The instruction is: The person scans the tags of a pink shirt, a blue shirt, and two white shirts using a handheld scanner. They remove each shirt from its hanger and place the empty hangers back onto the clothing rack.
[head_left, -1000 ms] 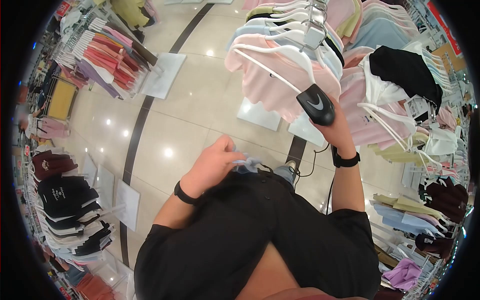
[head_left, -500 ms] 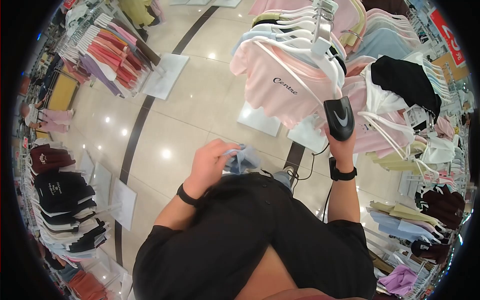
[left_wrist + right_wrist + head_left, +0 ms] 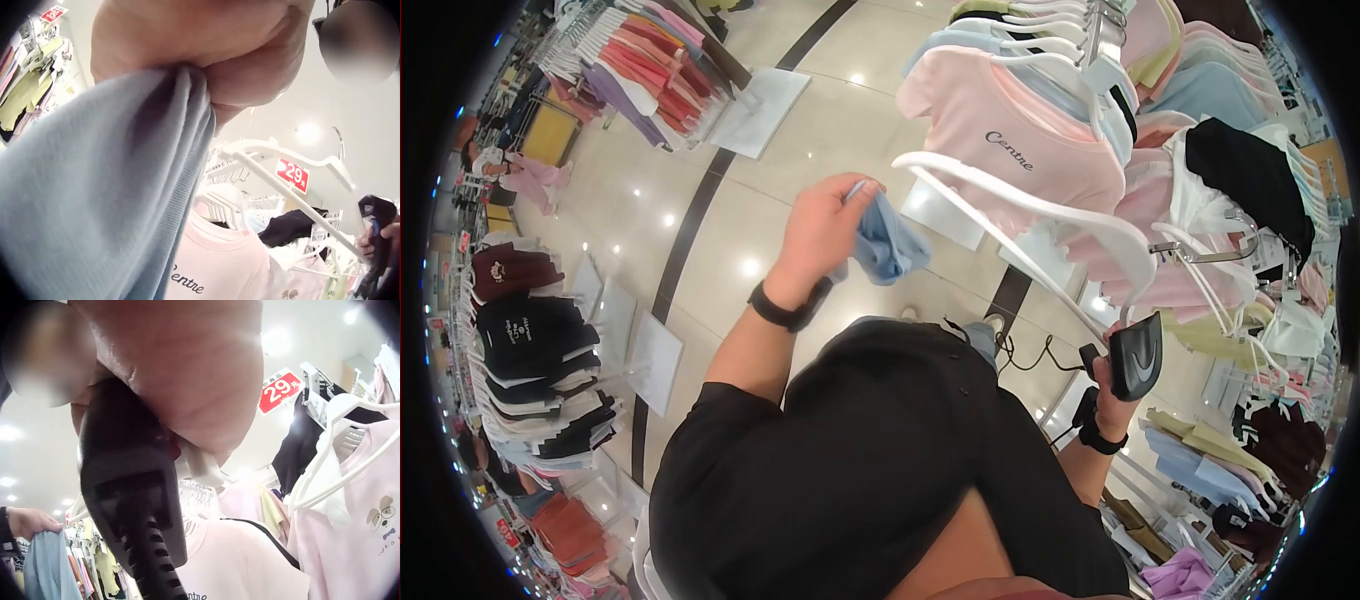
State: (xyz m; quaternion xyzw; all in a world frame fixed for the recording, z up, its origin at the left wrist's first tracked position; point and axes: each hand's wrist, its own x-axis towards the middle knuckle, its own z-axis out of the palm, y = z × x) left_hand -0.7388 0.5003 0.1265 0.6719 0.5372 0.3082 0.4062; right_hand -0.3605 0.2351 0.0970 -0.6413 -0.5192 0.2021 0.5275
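Note:
In the head view my left hand (image 3: 825, 225) pinches a light blue garment (image 3: 888, 245) at its top, and the cloth hangs down in folds. That garment (image 3: 94, 187) fills the left of the left wrist view. Off to the right, my right hand (image 3: 1114, 408) grips a black corded handheld device (image 3: 1138, 355). The same hand holds one end of a bare white hanger (image 3: 1000, 182), whose metal hook points away to the right. In the right wrist view the device's ribbed cord end (image 3: 159, 562) points downward.
Beyond the hanger, a pink "Centre" T-shirt (image 3: 1020, 120) fronts a rack of hung shirts. A black garment (image 3: 1250, 185) drapes over clothes at the right. More racks, including red tops (image 3: 640, 65) and black T-shirts (image 3: 535, 335), stand at left. The cord (image 3: 1040, 350) loops near my feet.
My left hand has lifted the light blue garment forward and up. My right hand has drawn back to the right with the device, bringing the white hanger away from the pink T-shirt.

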